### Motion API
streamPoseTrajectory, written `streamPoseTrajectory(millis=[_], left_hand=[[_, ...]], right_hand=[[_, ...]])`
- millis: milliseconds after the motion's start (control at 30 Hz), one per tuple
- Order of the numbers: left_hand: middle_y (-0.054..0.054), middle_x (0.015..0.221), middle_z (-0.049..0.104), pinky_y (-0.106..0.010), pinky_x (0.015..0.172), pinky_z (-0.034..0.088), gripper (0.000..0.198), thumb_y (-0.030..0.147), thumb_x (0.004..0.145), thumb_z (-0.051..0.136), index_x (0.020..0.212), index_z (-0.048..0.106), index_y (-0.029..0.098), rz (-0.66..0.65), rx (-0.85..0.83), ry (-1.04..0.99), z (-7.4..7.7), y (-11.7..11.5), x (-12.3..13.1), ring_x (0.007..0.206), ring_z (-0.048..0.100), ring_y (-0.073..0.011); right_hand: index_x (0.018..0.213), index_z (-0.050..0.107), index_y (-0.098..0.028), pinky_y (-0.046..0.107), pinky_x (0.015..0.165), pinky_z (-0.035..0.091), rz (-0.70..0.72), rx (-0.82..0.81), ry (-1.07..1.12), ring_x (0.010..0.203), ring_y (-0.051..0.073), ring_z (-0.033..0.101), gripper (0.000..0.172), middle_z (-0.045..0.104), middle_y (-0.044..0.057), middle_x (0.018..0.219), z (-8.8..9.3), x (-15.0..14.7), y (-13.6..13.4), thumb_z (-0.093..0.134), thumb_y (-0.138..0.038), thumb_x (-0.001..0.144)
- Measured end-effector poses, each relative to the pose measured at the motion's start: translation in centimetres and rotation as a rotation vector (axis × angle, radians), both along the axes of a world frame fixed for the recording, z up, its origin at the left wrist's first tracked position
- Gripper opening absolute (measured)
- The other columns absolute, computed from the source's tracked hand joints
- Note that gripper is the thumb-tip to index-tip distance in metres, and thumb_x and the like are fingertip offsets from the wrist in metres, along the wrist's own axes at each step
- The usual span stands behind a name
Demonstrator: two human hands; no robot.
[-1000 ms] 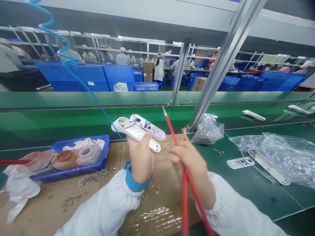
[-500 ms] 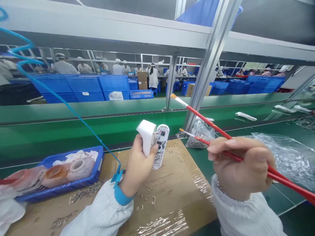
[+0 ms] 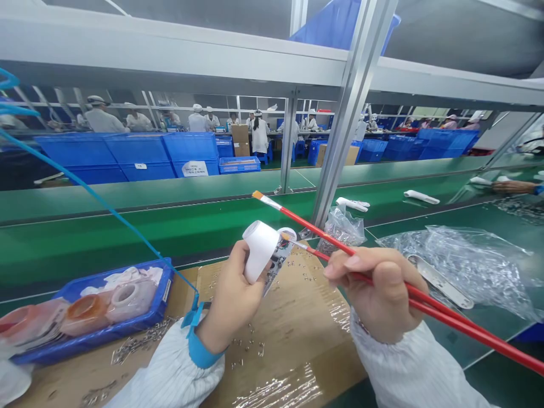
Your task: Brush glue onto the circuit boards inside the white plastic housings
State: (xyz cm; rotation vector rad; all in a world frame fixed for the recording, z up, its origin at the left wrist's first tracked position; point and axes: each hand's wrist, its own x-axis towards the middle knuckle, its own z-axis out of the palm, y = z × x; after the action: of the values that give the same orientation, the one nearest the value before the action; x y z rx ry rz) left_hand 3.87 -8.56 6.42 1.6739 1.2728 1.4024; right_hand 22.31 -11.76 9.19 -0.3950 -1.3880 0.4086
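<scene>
My left hand (image 3: 232,297) is closed around an opened white plastic device (image 3: 260,246), tilted above the cardboard. Its curved white part faces me, and a circuit board (image 3: 278,258) with small dark parts shows beside it. My right hand (image 3: 378,289) grips two red-handled paintbrushes (image 3: 317,229) together. The larger brush points up and left, past the device, its orange bristles (image 3: 257,195) in the air. The smaller brush's tip (image 3: 285,236) is at the upper end of the board; whether it touches cannot be made out. A blue wrist strap (image 3: 202,345) with a coiled cord circles my left wrist.
A blue tray (image 3: 168,283) with jars stands left on cardboard (image 3: 306,328) strewn with small metal pieces. Right lie clear plastic bags (image 3: 476,266) and a white casing (image 3: 440,280). A green conveyor (image 3: 127,235) and metal post (image 3: 344,119) stand ahead. Another person's hand (image 3: 516,187) is far right.
My right hand has moved left, bringing the smaller brush's tip to the device. The device has turned and tilted in my left hand. A white casing now shows behind my right hand.
</scene>
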Motion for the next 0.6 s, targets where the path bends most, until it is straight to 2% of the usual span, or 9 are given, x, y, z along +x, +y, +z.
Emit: streamPoseTrajectory(millis=[167,267,367,600], left_hand=[[-0.009,0.107,0.066,-0.037,0.078,0.047,0.04,0.038,0.079,0.067,0.113,0.055,0.022,0.049,-0.053,-0.146,0.1,0.5,-0.5,0.095,0.062,-0.0262],[-0.009,0.109,0.065,-0.039,0.078,0.047,0.043,0.042,0.078,0.067,0.114,0.054,0.022,0.11,-0.021,-0.102,0.3,0.7,-1.0,0.097,0.062,-0.0276],[-0.009,0.109,0.065,-0.04,0.077,0.048,0.044,0.044,0.078,0.066,0.115,0.052,0.023,0.128,-0.008,-0.067,0.5,0.8,-1.3,0.097,0.062,-0.0283],[-0.008,0.107,0.066,-0.038,0.077,0.048,0.036,0.043,0.078,0.065,0.107,0.056,0.023,0.128,0.019,-0.07,0.4,0.7,-1.4,0.097,0.062,-0.0276]], right_hand=[[0.09,0.072,-0.019,0.029,0.04,0.048,-0.189,0.082,0.092,0.053,0.017,0.063,0.023,0.068,0.004,0.066,1.1,1.2,-1.0,0.051,-0.029,0.092],[0.094,0.07,-0.018,0.031,0.042,0.047,-0.107,0.1,0.057,0.049,0.017,0.06,0.018,0.068,0.004,0.064,1.6,1.9,-1.6,0.055,-0.026,0.088],[0.09,0.069,-0.016,0.03,0.043,0.046,-0.011,0.074,0.017,0.05,0.016,0.06,0.014,0.068,0.005,0.065,1.5,2.0,-1.6,0.056,-0.02,0.084],[0.096,0.068,-0.017,0.026,0.048,0.05,0.01,0.006,-0.093,0.062,0.016,0.064,0.018,0.069,0.003,0.072,0.7,1.9,-1.3,0.052,-0.016,0.087]])
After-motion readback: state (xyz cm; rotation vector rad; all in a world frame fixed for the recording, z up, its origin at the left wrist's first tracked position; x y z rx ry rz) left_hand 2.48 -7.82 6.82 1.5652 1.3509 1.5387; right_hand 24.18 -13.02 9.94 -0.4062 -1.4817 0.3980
